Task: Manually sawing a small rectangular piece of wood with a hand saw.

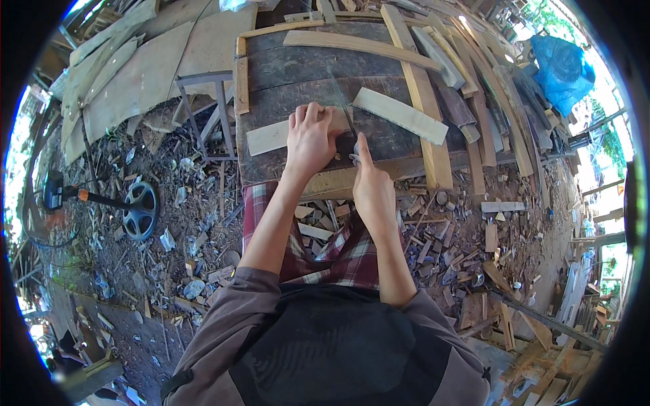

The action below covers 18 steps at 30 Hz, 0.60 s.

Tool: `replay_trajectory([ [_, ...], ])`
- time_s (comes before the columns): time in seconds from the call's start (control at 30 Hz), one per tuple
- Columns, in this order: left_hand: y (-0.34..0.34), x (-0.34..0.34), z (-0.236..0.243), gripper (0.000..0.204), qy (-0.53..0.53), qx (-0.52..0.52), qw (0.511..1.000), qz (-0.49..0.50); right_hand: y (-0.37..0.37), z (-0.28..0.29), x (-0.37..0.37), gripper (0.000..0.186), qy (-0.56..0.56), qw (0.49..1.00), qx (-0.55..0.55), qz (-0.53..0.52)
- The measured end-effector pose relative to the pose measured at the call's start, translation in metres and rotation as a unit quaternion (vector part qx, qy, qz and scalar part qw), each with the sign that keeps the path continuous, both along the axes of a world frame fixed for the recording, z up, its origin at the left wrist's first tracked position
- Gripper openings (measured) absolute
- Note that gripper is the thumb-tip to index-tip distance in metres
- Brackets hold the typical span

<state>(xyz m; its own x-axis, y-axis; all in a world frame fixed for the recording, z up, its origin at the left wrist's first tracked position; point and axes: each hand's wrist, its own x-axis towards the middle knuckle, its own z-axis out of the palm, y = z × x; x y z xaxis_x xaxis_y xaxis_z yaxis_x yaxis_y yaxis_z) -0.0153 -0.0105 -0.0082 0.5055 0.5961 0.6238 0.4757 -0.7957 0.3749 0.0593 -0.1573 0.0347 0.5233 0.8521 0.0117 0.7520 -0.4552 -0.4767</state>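
Observation:
On the dark workbench [291, 74] lies a short pale board [268, 138]. My left hand [311, 139] presses down on it, fingers curled over the far edge. Close to its right end, my right hand [372, 186] grips a handsaw, its index finger stretched forward along the tool. The thin saw blade [349, 115] is seen nearly edge-on and points away from me across the board's end. Most of the saw's handle is hidden by my right hand. To the right of the blade rests another pale board [399, 115], set at a slant and touched by neither hand.
Long planks [426, 122] cross the bench's right side, beside a pile of timber [494, 101]. A metal frame [220, 122] stands left of the bench. Wood offcuts litter the ground. A black wheel [141, 211] lies at left; a blue plastic bag [562, 71] hangs far right.

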Motion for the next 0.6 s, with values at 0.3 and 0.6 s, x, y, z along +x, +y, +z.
replay_trajectory([
  [0.3, -0.001, -0.009, 0.001, 0.041, 0.012, -0.003, 1.0, 0.005, -0.093, -0.018, -0.02, 0.072, -0.006, 0.999, 0.042, 0.026],
  [0.6, -0.002, 0.0, 0.0, 0.043, 0.021, 0.002, 1.0, -0.008, 0.008, -0.001, -0.003, 0.076, -0.009, 1.0, -0.004, -0.016],
])
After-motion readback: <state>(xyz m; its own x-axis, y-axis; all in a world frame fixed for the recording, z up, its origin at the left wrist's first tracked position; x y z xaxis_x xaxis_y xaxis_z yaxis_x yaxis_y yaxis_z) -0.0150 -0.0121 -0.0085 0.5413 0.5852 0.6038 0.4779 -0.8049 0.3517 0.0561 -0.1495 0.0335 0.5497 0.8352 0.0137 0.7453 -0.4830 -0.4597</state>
